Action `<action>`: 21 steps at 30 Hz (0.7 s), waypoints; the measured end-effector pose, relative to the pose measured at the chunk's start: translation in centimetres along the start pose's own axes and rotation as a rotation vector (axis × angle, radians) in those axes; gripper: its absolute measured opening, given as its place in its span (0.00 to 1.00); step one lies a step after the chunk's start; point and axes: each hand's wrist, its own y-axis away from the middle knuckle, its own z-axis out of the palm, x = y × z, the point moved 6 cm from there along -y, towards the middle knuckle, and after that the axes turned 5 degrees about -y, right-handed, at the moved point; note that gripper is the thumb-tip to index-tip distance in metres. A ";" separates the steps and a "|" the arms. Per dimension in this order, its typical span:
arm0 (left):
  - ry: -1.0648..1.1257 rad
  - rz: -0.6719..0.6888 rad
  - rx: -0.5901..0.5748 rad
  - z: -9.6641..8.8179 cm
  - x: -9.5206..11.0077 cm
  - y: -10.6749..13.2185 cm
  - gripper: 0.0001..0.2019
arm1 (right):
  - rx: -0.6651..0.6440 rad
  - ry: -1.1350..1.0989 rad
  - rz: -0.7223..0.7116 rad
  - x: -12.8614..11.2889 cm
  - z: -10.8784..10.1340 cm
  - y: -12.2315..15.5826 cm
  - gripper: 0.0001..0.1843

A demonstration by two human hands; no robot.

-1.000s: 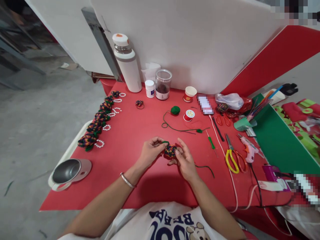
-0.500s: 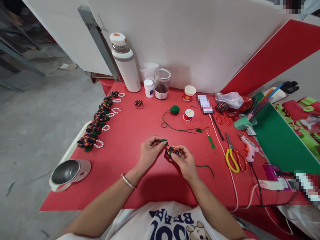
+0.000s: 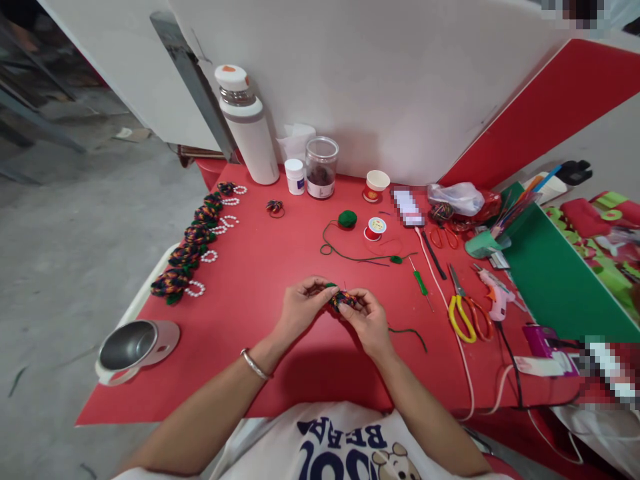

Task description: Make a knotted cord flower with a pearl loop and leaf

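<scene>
Between my hands, above the red table, is a small crocheted piece [image 3: 342, 300] in dark multicoloured yarn. My right hand [image 3: 369, 320] pinches its right side, thumb on top. My left hand [image 3: 306, 303] is closed at its left edge, with a small green crocheted piece [image 3: 331, 285] showing at the fingertips. A thin needle-like line stands up from the work; its kind is too small to tell. Dark green yarn [image 3: 410, 331] trails out beyond my right hand. A green ball of yarn [image 3: 347, 219] and a red thread spool [image 3: 375, 229] lie farther back.
A green-handled crochet hook [image 3: 419, 280], yellow-and-orange scissors [image 3: 463, 310] and a pink glue gun [image 3: 496, 297] lie at right. Several crocheted pieces with bead loops [image 3: 185, 255] line the left, near a steel mug [image 3: 137, 347]. A white bottle [image 3: 250, 133] stands behind.
My left hand has moved right, bringing the green piece against the multicoloured one. My right hand still holds the multicoloured piece in nearly the same place. The view has shifted slightly.
</scene>
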 end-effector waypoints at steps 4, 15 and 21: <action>0.033 -0.053 0.009 0.1 -0.3 0.2 0.13 | 0.012 0.096 -0.045 -0.4 0.4 0.2 0.18; 0.156 -0.186 -0.157 0.4 -0.5 0.3 0.28 | 0.100 0.264 -0.160 -1.0 -0.3 0.1 0.15; 0.267 -0.282 -0.256 1.0 -1.7 0.6 0.29 | 0.118 0.261 -0.166 -1.0 -0.4 0.1 0.14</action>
